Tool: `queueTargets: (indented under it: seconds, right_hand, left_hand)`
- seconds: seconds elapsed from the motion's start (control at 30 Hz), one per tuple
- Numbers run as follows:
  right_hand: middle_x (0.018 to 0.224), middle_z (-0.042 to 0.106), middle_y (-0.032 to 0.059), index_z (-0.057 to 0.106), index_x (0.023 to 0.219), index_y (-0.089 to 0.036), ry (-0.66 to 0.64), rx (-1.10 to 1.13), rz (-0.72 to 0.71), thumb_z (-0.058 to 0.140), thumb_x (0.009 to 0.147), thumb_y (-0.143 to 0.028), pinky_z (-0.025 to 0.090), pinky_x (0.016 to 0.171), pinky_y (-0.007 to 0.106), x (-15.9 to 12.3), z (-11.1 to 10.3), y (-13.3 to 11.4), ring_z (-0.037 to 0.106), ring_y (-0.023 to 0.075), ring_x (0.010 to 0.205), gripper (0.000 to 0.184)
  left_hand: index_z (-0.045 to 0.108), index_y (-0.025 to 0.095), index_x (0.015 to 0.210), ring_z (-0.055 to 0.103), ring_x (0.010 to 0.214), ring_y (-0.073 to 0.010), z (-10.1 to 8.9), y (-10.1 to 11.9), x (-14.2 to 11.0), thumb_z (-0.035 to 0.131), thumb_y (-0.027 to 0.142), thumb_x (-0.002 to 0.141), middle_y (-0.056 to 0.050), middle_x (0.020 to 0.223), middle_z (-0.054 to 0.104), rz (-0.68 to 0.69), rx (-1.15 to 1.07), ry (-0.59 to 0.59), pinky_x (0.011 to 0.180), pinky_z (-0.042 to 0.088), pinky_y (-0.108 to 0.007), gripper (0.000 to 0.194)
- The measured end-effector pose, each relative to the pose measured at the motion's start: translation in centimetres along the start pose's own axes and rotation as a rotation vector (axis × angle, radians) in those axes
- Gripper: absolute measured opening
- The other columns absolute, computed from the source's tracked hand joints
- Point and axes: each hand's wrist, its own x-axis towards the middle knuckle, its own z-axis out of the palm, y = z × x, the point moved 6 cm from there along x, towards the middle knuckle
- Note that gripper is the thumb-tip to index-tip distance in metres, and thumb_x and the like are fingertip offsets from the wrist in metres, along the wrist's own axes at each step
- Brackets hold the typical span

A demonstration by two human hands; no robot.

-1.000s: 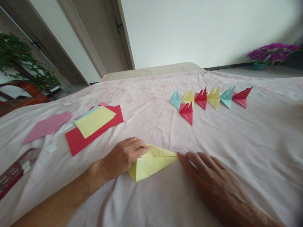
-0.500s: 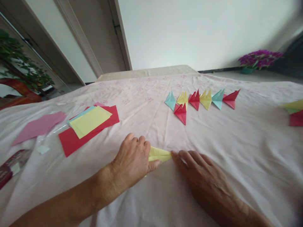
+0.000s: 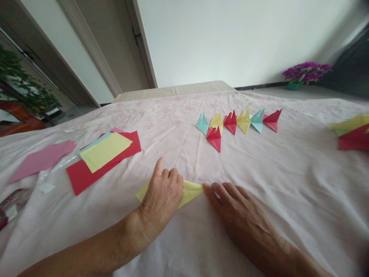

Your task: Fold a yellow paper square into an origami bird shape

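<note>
A folded piece of yellow paper point(image 3: 191, 190) lies on the cloth in front of me, its narrow point to the right. Across its middle, my left hand point(image 3: 165, 192) presses down with most fingers curled and the little finger sticking out. That hand covers much of the paper, and its thumb is hidden. My right hand point(image 3: 238, 207) rests palm down on the cloth, fingers bent and close together, its leading digit holding the paper's pointed tip. Beyond the hands stands a row of small folded paper pieces point(image 3: 230, 123) in blue, yellow and red, with a red folded piece point(image 3: 214, 139) in front.
Flat yellow sheets point(image 3: 106, 152) lie on red sheets point(image 3: 75, 177) at the left, near pink paper point(image 3: 43, 159) and a clear plastic packet point(image 3: 17, 206). Larger folded paper point(image 3: 353, 138) sits at the far right. A pale patterned cloth point(image 3: 173, 142) covers the surface.
My left little finger has stretched out and its thumb has gone from sight. More of the yellow paper shows at the left and along the near edge. The right hand keeps the tip.
</note>
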Motion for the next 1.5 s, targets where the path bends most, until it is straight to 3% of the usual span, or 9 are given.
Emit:
queueTargets:
  seconds: [0.1,0.17,0.27,0.53,0.73,1.07,1.2,1.33,1.5]
  right_hand:
    - [0.102,0.066,0.0105,0.058,0.116,-0.011,-0.008,0.002,0.002,0.048,0.078,0.001,0.056,0.070,0.037,-0.1,0.3,0.0,0.061,0.0230,0.081,0.040]
    - [0.103,0.065,0.0107,0.058,0.116,-0.011,-0.009,0.000,0.005,0.049,0.078,0.001,0.055,0.071,0.038,-0.1,0.3,-0.1,0.061,0.0233,0.082,0.040]
    - [0.101,0.065,0.0093,0.058,0.114,-0.013,-0.012,-0.005,0.022,0.050,0.078,0.001,0.054,0.069,0.036,-0.1,0.1,-0.1,0.060,0.0223,0.080,0.040]
    - [0.105,0.063,0.0083,0.056,0.119,-0.016,-0.039,-0.048,0.046,0.050,0.078,0.000,0.052,0.076,0.038,-0.3,0.1,0.2,0.059,0.0225,0.087,0.044]
    - [0.113,0.062,0.0093,0.054,0.123,-0.017,-0.071,-0.055,0.062,0.047,0.081,-0.001,0.051,0.083,0.041,-0.5,0.3,0.1,0.059,0.0240,0.095,0.045]
    - [0.129,0.059,0.0104,0.052,0.129,-0.015,-0.121,0.035,0.063,0.044,0.083,0.002,0.049,0.095,0.041,-0.2,-1.1,0.4,0.056,0.0236,0.115,0.050]
    - [0.140,0.050,0.0157,0.046,0.136,-0.008,-0.083,0.045,0.097,0.047,0.093,-0.019,0.039,0.107,0.048,1.2,-2.0,-1.6,0.045,0.0282,0.129,0.045]
    - [0.148,0.039,0.0160,0.041,0.141,-0.008,-0.097,0.115,0.077,0.046,0.096,-0.034,0.032,0.112,0.047,2.0,-0.5,-4.3,0.034,0.0266,0.138,0.052]
    - [0.151,0.033,0.0155,0.033,0.146,-0.010,-0.100,0.031,0.135,0.042,0.097,-0.036,0.026,0.113,0.050,0.3,1.0,-3.1,0.029,0.0257,0.140,0.056]
  left_hand:
    - [0.063,0.013,0.087,0.063,0.085,-0.0230,0.1,-0.3,-0.8,0.048,0.011,0.088,-0.009,0.088,0.064,0.008,-0.133,0.163,0.111,0.029,-0.057,0.016]
    - [0.061,0.012,0.104,0.059,0.110,-0.0249,0.2,-0.2,-1.3,0.045,0.006,0.089,-0.014,0.119,0.060,0.095,-0.242,0.248,0.110,0.036,-0.050,0.023]
    - [0.047,0.014,0.133,0.040,0.135,-0.0247,0.9,0.6,-1.6,0.042,0.002,0.090,-0.013,0.145,0.043,0.297,-0.366,0.222,0.109,0.040,-0.039,0.045]
    - [0.035,0.017,0.144,0.025,0.143,-0.0212,2.0,0.0,-2.3,0.038,0.007,0.092,-0.007,0.151,0.037,0.409,-0.539,0.074,0.116,0.030,-0.043,0.053]
    - [0.023,0.024,0.149,0.017,0.145,-0.0280,2.3,-0.7,-4.0,0.048,0.038,0.093,-0.008,0.157,0.026,0.303,-0.477,0.043,0.115,0.025,-0.053,0.063]
    - [0.022,0.023,0.150,0.016,0.145,-0.0285,3.1,-1.6,-5.6,0.040,0.046,0.096,-0.011,0.156,0.025,0.174,-0.433,0.092,0.113,0.027,-0.052,0.062]
    - [0.025,0.023,0.148,0.018,0.144,-0.0288,3.5,-1.6,-5.6,0.039,0.048,0.095,-0.012,0.156,0.027,0.161,-0.443,0.105,0.112,0.026,-0.053,0.060]
    - [0.029,0.021,0.147,0.022,0.143,-0.0284,3.4,-1.7,-5.7,0.040,0.048,0.095,-0.014,0.154,0.029,0.159,-0.448,0.132,0.113,0.026,-0.050,0.061]
    - [0.027,0.018,0.148,0.024,0.143,-0.0264,3.5,-2.4,-6.4,0.036,0.053,0.095,-0.014,0.154,0.030,0.131,-0.444,0.144,0.114,0.024,-0.048,0.064]
